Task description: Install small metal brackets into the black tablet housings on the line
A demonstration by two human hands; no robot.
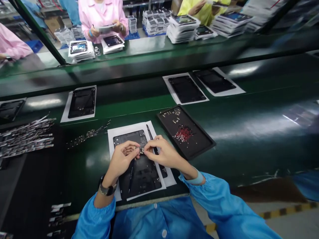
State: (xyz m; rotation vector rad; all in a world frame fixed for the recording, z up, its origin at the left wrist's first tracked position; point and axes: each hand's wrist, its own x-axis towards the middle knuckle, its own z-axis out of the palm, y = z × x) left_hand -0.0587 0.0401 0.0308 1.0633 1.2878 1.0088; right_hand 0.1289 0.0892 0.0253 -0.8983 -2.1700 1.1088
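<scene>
Both hands meet over a black tablet back cover point(147, 176) that lies on white paper. My left hand point(124, 155) pinches one end of a small circuit board point(141, 150), and my right hand point(160, 151) grips its other end between thumb and fingers. A thin dark pen-like tool point(131, 176) lies on the cover, below my left hand. Partly hidden behind my right hand, a second dark panel point(163, 171) sticks out along the cover's right side. The exact kind of the little board is too small to tell.
Right of the hands, a black tray point(200, 142) holds red-wired parts point(183, 133) and small metal pieces. Circuit strips point(27, 136) pile up at left, beside several loose boards point(87, 134). Further covers on paper point(187, 89) lie behind. Co-workers point(102, 20) sit across the bench.
</scene>
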